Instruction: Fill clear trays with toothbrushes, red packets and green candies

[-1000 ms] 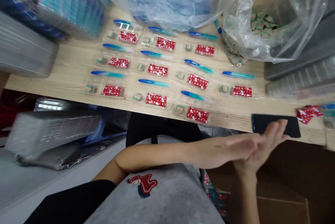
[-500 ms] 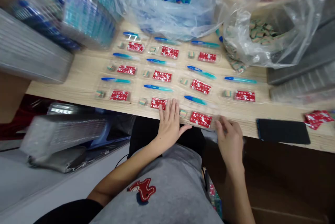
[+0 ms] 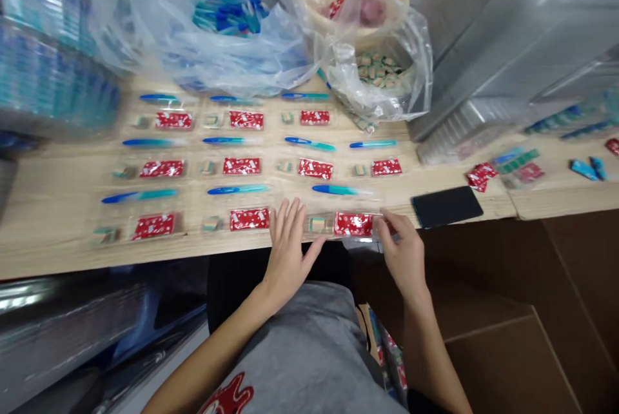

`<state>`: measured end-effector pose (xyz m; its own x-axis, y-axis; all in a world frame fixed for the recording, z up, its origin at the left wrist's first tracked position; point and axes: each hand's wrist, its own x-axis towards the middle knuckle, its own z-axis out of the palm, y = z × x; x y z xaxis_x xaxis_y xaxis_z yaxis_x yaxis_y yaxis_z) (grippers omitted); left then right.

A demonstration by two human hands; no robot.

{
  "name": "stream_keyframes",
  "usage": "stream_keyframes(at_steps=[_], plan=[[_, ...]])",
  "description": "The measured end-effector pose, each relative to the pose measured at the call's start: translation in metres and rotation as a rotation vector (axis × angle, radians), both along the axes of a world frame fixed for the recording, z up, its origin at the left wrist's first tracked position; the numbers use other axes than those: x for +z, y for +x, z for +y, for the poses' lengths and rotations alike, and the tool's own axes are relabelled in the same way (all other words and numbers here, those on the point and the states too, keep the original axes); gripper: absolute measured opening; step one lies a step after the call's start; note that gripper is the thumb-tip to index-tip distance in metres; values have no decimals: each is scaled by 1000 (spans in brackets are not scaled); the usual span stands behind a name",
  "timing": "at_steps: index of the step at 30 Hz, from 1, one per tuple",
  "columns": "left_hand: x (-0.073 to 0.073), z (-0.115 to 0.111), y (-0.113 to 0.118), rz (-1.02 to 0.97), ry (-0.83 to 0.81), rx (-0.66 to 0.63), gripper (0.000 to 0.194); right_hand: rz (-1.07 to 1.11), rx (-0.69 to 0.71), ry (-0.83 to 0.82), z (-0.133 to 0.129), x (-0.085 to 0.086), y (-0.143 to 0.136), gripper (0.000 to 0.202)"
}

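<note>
A clear plastic tray point(image 3: 329, 226) lies flat between your two hands, at the near edge of a pale wooden table point(image 3: 58, 214). Its long axis runs left to right, along that edge. In it, a pen point(image 3: 337, 190) lies the same way, dark blue end to your left; nearer you sit a striped block point(image 3: 318, 225) and, right of it, a red dotted packet point(image 3: 354, 224).

Your hands are apart. Your left hand point(image 3: 286, 258) is palm down, fingers straight and pointing away from you, thumb spread toward the tray's near left corner. Your right hand point(image 3: 405, 247) bends its fingers at the tray's right end; whether they pinch it or merely touch it cannot be told.
</note>
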<state>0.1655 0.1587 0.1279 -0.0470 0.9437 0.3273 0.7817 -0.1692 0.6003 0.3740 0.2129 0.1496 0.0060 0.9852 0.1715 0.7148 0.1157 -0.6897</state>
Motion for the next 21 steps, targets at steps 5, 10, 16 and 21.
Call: stream_keyframes(at_steps=[5,10,16,21], plan=[[17,57,25,-317,-144,-149,55,-72,-112,91,61,8,28,36],[9,116,68,-700,-420,-147,64,-32,-130,25,132,-5,49,39],[4,141,88,-820,-432,-91,68,-20,-121,12,156,-19,57,40],[11,139,89,-783,-410,-53,70,5,-158,-86,157,-13,54,25]])
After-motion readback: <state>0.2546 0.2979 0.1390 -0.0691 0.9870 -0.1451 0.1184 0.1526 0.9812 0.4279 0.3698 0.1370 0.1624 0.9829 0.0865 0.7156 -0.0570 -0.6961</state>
